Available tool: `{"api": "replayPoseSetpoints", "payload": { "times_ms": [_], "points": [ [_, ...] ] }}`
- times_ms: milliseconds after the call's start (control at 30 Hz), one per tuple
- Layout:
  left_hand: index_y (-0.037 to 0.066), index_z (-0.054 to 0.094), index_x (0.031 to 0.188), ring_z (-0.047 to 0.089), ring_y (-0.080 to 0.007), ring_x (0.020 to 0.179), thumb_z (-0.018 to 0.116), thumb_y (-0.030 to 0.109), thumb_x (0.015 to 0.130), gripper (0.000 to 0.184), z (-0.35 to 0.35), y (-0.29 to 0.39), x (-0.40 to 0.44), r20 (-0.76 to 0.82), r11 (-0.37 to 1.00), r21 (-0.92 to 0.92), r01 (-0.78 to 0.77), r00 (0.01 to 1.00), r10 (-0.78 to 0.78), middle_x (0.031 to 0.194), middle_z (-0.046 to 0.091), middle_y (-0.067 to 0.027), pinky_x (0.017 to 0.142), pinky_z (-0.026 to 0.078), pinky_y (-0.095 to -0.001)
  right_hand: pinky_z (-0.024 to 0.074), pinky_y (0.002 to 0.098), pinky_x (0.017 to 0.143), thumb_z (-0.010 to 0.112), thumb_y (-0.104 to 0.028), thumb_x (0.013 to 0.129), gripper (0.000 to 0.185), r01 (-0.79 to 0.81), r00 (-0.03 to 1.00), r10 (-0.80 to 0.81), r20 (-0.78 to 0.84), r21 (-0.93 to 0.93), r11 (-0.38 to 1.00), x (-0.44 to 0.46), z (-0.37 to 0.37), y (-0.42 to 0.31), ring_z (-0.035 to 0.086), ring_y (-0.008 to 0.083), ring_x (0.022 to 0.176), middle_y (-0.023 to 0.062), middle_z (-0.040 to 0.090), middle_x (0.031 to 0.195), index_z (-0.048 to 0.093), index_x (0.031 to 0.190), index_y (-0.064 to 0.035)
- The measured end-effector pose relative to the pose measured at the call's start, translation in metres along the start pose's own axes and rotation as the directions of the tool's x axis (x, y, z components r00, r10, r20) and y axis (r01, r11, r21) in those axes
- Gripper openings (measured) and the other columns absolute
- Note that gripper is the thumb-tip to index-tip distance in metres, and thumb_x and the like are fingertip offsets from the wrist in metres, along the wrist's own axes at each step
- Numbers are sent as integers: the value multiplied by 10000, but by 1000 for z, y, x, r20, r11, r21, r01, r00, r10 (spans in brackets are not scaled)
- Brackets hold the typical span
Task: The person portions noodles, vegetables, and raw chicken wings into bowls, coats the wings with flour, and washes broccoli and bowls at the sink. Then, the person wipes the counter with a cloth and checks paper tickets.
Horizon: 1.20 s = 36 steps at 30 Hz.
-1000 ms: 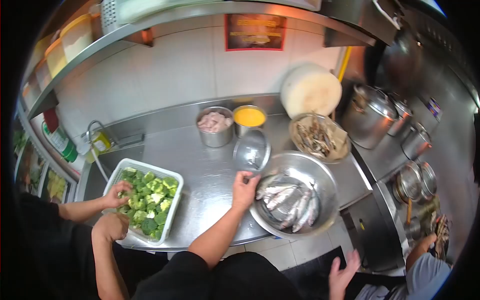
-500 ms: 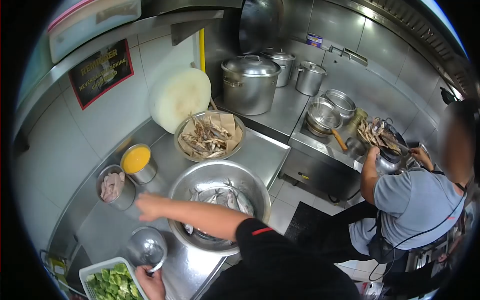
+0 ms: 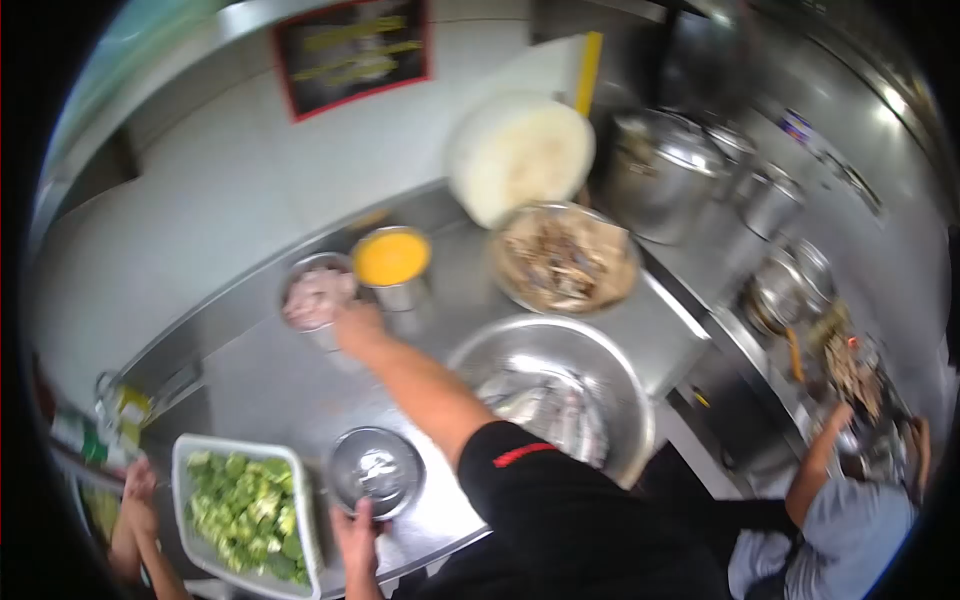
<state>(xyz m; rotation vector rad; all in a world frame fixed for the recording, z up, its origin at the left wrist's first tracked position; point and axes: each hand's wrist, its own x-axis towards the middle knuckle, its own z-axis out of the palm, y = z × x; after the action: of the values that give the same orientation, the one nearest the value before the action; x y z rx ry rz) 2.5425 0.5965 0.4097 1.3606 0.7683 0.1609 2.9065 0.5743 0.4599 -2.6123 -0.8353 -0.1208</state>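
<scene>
With its fingers at the near rim, my left hand (image 3: 356, 532) grips a small metal bowl (image 3: 375, 473), which looks bare inside. My right hand (image 3: 360, 332) reaches over the counter to the near edge of a metal canister holding pale raw meat pieces (image 3: 318, 298). Blur hides what its fingers do there. Beside that canister stands another with a yellow-orange liquid (image 3: 392, 256). A large metal basin (image 3: 628, 420) lies partly under my right arm, with several silvery raw fish (image 3: 550, 405) in it.
A white basket (image 3: 308, 530) of chopped green vegetables stands on the left. Another person's hands (image 3: 140, 490) are beside it. Fried fish (image 3: 565, 265) lie on paper in a bowl at the back. A co-worker in grey (image 3: 850, 530) works at the stove on the right.
My view has turned left and is blurred. My right hand has moved from beside the meat canister to its rim. My left hand keeps hold of the bowl. Another person's hands have appeared at left.
</scene>
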Motion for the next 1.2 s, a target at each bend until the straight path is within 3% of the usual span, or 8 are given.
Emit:
{"api": "replayPoseSetpoints", "payload": {
  "times_ms": [67,133,267,500,600,733,967,1200],
  "points": [
    [-38,457,1222,623,-199,621,575,138,939,354,8,3,10,24,982,-45,182,983,-181,974,633,-171,470,525,-290,488,494,865,520,-153,892,289,48,996,-46,73,-27,998,1,-3,4,622,323,1046,193,637,1115,586,1161,-69],
    [-56,473,1165,593,-181,560,483,29,895,283,16,5,12,-1,994,-6,112,994,-112,908,633,-168,446,504,-289,466,484,902,464,-173,934,303,102,990,-93,106,-86,991,-6,-11,0,552,323,1154,137,597,1224,576,1201,-86],
    [-16,450,1200,615,-186,636,444,12,893,309,21,17,-20,-30,998,-37,-48,998,47,965,620,-154,461,510,-285,417,463,962,477,-221,944,319,208,978,-202,58,-132,969,-23,-9,-1,463,314,1255,74,569,1293,597,1215,-105],
    [-20,432,1245,657,-203,772,449,17,904,343,8,41,-57,-68,989,-99,-110,992,103,1063,606,-155,551,581,-284,429,474,963,580,-178,864,285,305,862,-219,456,-123,944,-38,-52,-19,502,301,1233,123,611,1235,685,1123,-122],
    [-29,425,1256,661,-204,781,470,25,910,354,3,47,-65,-83,991,-97,-98,993,90,1057,605,-159,567,586,-283,451,493,972,681,-170,806,446,491,821,-403,405,-139,860,-39,-60,-3,460,352,1284,164,516,1349,617,1248,-162],
    [-32,431,1257,661,-203,766,470,18,911,352,5,52,-69,-74,988,-150,-43,997,32,1054,607,-159,565,589,-284,423,512,1044,840,-279,650,901,423,747,-287,600,-96,901,-48,-55,-5,380,477,1319,210,339,1455,390,1431,-310],
    [-36,433,1251,661,-201,754,474,15,917,340,3,48,-66,-26,984,-175,-44,999,40,1037,606,-157,568,590,-282,468,511,971,791,-280,665,803,355,859,-264,440,-138,925,-64,-38,-16,477,499,1182,227,398,1367,447,1390,-264],
    [-32,434,1219,648,-199,740,482,26,920,308,-5,54,-62,-32,984,-162,-70,997,65,1005,597,-147,560,574,-285,497,452,934,746,-199,700,581,107,971,-156,181,253,962,-26,-25,18,599,393,1053,211,589,1150,567,1236,-66]
  ]
}}
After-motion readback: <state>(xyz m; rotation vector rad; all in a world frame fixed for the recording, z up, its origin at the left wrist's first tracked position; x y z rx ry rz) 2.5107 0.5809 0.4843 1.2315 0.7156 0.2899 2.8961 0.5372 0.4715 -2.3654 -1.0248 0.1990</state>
